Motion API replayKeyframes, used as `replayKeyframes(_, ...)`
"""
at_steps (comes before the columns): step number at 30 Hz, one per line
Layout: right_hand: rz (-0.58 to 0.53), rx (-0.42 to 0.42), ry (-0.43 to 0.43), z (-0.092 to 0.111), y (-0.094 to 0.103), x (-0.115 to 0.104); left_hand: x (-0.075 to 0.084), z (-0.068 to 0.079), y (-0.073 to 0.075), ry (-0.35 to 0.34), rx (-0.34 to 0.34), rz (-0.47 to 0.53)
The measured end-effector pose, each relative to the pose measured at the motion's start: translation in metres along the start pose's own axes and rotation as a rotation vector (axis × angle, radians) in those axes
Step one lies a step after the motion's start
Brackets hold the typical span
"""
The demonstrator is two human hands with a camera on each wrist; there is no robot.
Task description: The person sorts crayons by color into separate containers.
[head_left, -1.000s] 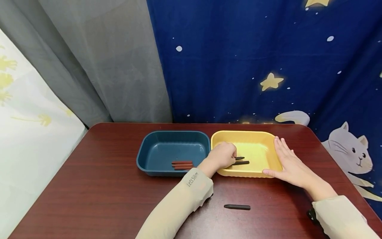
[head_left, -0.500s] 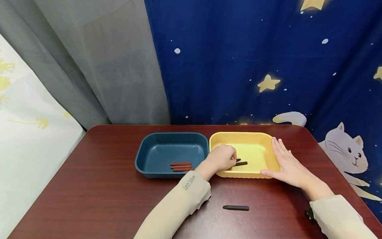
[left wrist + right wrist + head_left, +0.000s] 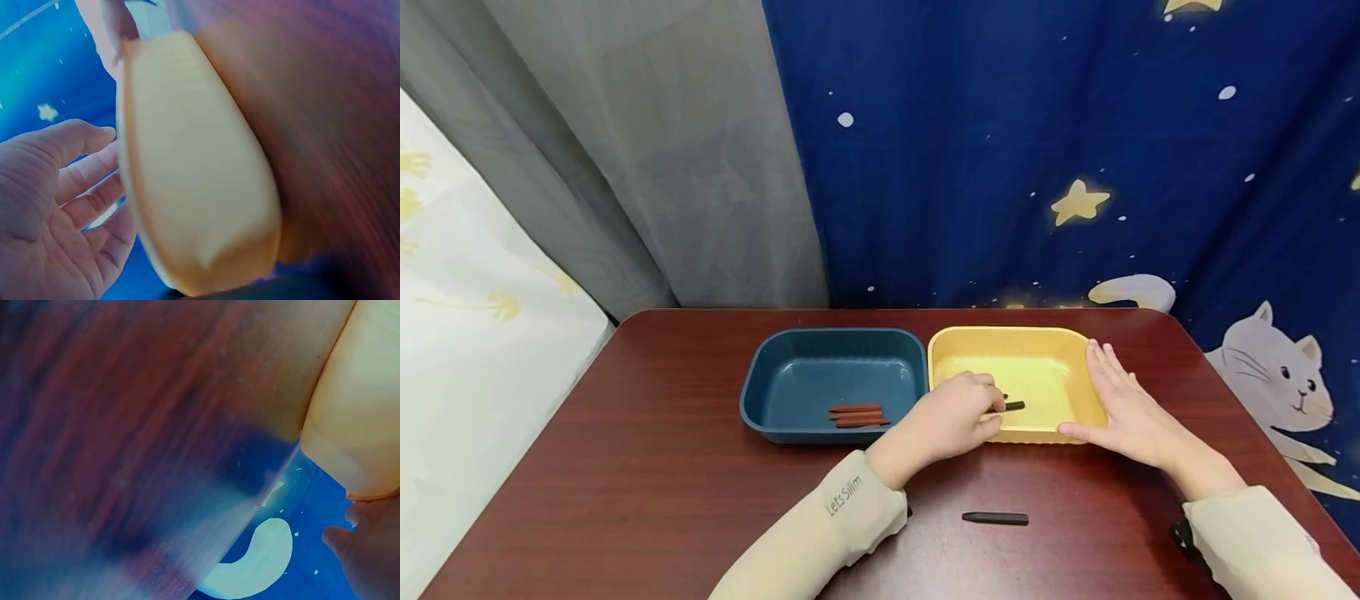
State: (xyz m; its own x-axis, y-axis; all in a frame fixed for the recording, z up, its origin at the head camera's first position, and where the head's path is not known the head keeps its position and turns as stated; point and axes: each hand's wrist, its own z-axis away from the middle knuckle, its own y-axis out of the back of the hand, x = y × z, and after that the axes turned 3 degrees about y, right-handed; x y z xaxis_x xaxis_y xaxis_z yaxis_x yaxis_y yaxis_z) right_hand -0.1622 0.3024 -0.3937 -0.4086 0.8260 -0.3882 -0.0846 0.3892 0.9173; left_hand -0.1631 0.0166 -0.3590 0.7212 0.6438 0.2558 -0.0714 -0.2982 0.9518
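Observation:
My left hand is over the front left part of the yellow tray. In the left wrist view its fingers are loosely bent, the thumb stands apart, and nothing is held. Just beyond the fingertips a black crayon lies in the tray, and the tip of another dark one peeks out behind it; the hand partly hides both. My right hand rests against the tray's right end, fingers straight, thumb at the front rim. The right wrist view catches only part of this hand beside the tray wall.
A dark blue tray touches the yellow one on its left and holds several reddish-brown crayons. One black crayon lies on the dark red table in front of the yellow tray. Curtains hang behind the table.
My left hand's fingers have loosened from the black crayons, and the hand has drawn back slightly toward the tray's front rim. The right hand has stayed on the yellow tray.

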Motion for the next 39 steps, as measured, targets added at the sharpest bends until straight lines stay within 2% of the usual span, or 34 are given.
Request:
replayKeyframes(5,-0.009,0.003,-0.002,0.001,0.001,0.001,0.015,0.009,0.003,-0.104,0.016,-0.034)
replayKeyframes(11,-0.008,0.009,0.009,0.0,0.0,0.0,0.024,0.021,0.005,-0.183,-0.043,-0.017)
replayKeyframes(16,-0.005,0.007,0.009,0.0,0.0,0.0,0.029,0.029,0.003,-0.191,-0.154,-0.002)
replayKeyframes(21,0.0,0.005,0.004,0.001,0.001,0.0,0.034,0.033,-0.008,-0.206,-0.261,-0.03)
replayKeyframes(26,0.0,0.0,0.002,0.0,0.002,0.0,0.035,0.034,-0.018,-0.191,-0.328,-0.038)
replayKeyframes(31,0.001,0.005,0.018,-0.002,0.002,0.001,0.033,0.032,-0.026,-0.157,-0.375,-0.033)
replayKeyframes(39,-0.007,0.0,0.004,-0.001,0.001,0.0,0.036,0.031,-0.033,-0.099,-0.385,-0.067)
